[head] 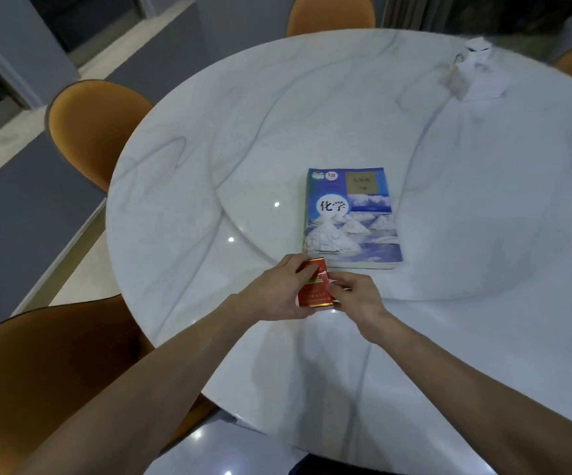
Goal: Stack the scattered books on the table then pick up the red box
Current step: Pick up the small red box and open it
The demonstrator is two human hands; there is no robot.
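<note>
Head view: we look down on a round marble table with orange chairs around its far and left edges.
Books: we see a stack of books lying flat near the table centre, a blue chemistry cover on top, edges squared; we judge the stacking step done.
Red box: the red box sits just in front of the stack's near-left corner, between our two hands. Its long axis runs roughly away from us, in line with the stack's long side.
Left hand: our left hand is curled round the box's left side, fingers lying over its top far end, thumb hidden beneath.
Right hand: our right hand is pinched against the box's right edge, fingertips touching it.
Lift state: we cannot tell whether the box rests on the table or is already clear of it.
Nearer hand: both touch the box; the left wraps more of it and looks the carrying hand.
Next move, judged: raise straight up and toward us, away from the stack's corner.
Far edge: a white object, blurred, stands well apart.
</note>
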